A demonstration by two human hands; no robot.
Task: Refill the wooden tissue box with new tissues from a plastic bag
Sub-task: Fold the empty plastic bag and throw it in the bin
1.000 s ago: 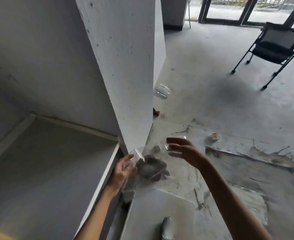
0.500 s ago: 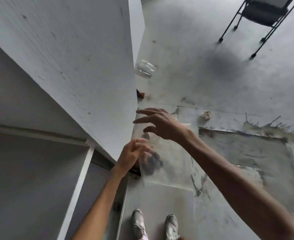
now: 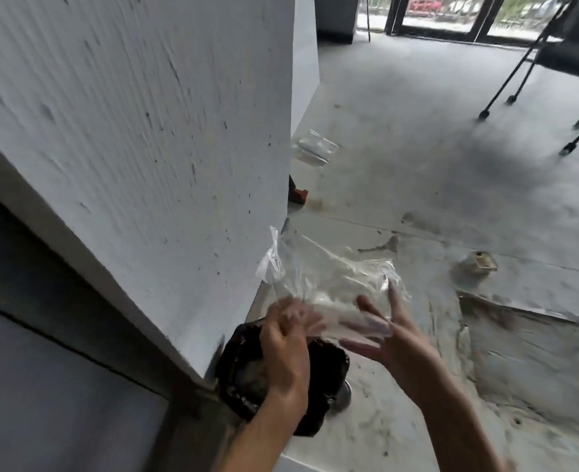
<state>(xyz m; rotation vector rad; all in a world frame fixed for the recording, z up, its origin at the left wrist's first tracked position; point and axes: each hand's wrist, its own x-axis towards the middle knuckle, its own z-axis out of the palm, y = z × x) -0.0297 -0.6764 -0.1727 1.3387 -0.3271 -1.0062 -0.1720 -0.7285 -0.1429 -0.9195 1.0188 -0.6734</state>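
A clear plastic bag [image 3: 329, 274] hangs in the air in front of me, crumpled, with nothing clearly visible inside. My left hand [image 3: 283, 342] grips its lower left edge with curled fingers. My right hand [image 3: 388, 330] is spread, fingers straight, touching the bag's lower right side from underneath. A black-lined bin [image 3: 247, 376] stands on the floor right below my left hand, by the corner of the white wall. No wooden tissue box is in view.
A white wall block [image 3: 138, 137] fills the left. Another clear plastic bag [image 3: 315, 148] lies on the concrete floor further off, a small red object [image 3: 298, 195] by the wall, a small box-like scrap [image 3: 479, 264] at right. Chair legs [image 3: 519, 69] stand far right.
The camera swung down and back up. The bag has risen above the bin, my right hand dropped from above the bag to beneath it, and my left hand still grips the bag's edge.
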